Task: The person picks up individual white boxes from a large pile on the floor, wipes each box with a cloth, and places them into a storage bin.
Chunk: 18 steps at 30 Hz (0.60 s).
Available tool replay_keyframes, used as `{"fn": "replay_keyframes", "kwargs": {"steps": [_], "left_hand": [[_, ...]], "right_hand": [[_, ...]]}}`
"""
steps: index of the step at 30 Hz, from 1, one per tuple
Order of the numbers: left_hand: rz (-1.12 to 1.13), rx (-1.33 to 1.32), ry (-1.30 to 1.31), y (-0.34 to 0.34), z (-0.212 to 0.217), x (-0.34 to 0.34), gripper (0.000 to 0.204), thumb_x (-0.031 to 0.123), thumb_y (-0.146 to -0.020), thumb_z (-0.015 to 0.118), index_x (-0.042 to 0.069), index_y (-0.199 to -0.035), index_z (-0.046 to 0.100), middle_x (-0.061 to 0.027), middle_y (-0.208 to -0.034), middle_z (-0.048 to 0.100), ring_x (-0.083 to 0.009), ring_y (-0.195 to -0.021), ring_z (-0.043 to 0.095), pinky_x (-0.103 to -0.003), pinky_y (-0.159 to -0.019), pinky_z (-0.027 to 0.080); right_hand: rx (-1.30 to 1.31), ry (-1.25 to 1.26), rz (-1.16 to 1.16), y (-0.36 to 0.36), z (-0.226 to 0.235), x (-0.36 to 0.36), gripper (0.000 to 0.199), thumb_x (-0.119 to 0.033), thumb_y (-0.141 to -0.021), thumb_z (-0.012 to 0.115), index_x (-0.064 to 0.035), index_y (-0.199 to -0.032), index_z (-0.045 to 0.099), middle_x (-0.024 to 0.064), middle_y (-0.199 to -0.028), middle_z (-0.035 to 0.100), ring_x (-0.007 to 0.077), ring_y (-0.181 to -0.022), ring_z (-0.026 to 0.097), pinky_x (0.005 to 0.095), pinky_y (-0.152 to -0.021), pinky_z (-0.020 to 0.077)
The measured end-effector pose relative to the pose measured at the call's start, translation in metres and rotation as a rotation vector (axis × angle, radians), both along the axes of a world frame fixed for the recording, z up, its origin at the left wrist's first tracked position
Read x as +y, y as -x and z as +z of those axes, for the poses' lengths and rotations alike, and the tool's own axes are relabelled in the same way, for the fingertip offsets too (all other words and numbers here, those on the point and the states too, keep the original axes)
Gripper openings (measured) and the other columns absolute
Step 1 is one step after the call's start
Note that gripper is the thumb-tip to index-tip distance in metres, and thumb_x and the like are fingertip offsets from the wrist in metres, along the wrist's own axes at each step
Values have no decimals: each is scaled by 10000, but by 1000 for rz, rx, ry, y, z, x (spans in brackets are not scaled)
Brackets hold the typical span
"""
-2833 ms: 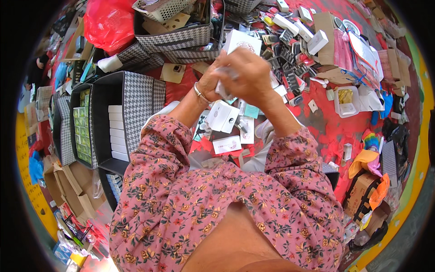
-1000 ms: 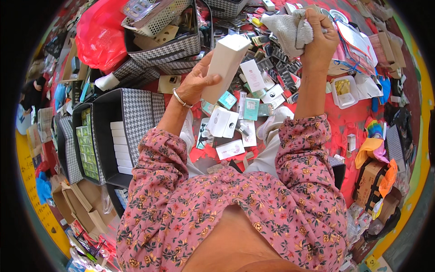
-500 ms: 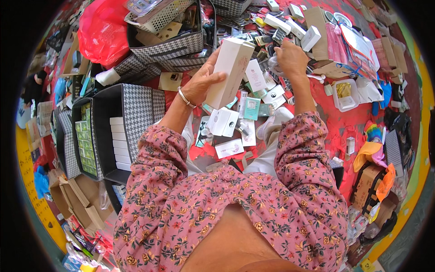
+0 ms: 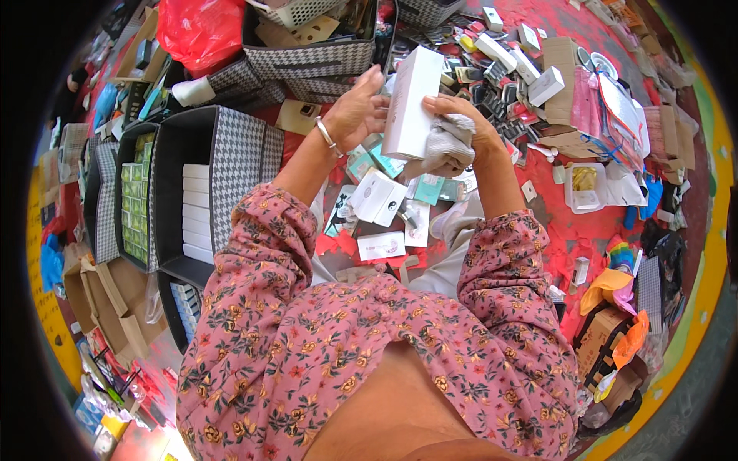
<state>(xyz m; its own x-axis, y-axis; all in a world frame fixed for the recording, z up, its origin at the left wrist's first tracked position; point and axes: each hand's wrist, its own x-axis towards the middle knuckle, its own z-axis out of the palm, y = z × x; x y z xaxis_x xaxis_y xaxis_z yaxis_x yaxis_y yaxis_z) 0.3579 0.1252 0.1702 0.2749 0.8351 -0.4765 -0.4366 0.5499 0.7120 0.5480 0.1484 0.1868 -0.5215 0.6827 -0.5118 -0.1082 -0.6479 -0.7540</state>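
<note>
A tall white box (image 4: 411, 107) is held upright in front of me. My right hand (image 4: 475, 127) grips its right side, with a crumpled grey cloth (image 4: 448, 146) bunched in the same grasp. My left hand (image 4: 358, 114), wearing a bangle, is open just left of the box, fingers spread. Whether its fingertips touch the box I cannot tell. Below lie a white box with a round black-and-white symbol (image 4: 377, 197), a teal packet (image 4: 425, 187) and a flat white box (image 4: 381, 246).
Left stand houndstooth storage boxes (image 4: 246, 157), one holding green packs (image 4: 137, 203), another white boxes (image 4: 197, 211). Many small dark items (image 4: 492, 96) lie ahead. A cardboard box (image 4: 559, 54) and a clear plastic tub (image 4: 584, 184) are at right; a red bag (image 4: 201, 34) is far left.
My right hand has come left from the pile with the grey cloth and taken hold of the white box. My left hand has let go of it and opened.
</note>
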Motion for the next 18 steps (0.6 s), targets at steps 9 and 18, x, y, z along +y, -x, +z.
{"fn": "replay_keyframes", "kwargs": {"steps": [9, 18], "left_hand": [[-94, -684, 93, -3, -9, -7, 521, 351, -867, 482, 16, -1250, 367, -156, -1192, 488, -260, -1039, 533, -421, -875, 450], [-110, -939, 194, -6, -16, -11, 468, 327, -896, 422, 21, -1248, 372, -152, -1174, 506, -253, -990, 563, -407, -844, 472]], "right_hand": [[-196, -239, 110, -2, 21, -4, 512, -343, -738, 652, 80, -1012, 559, 78, -843, 608, 132, -763, 571, 239, -678, 455], [-468, -1181, -658, 7, 76, -24, 141, -171, -774, 625, -50, -749, 556, 14, -692, 559, 110, -647, 533, 262, -581, 435]]}}
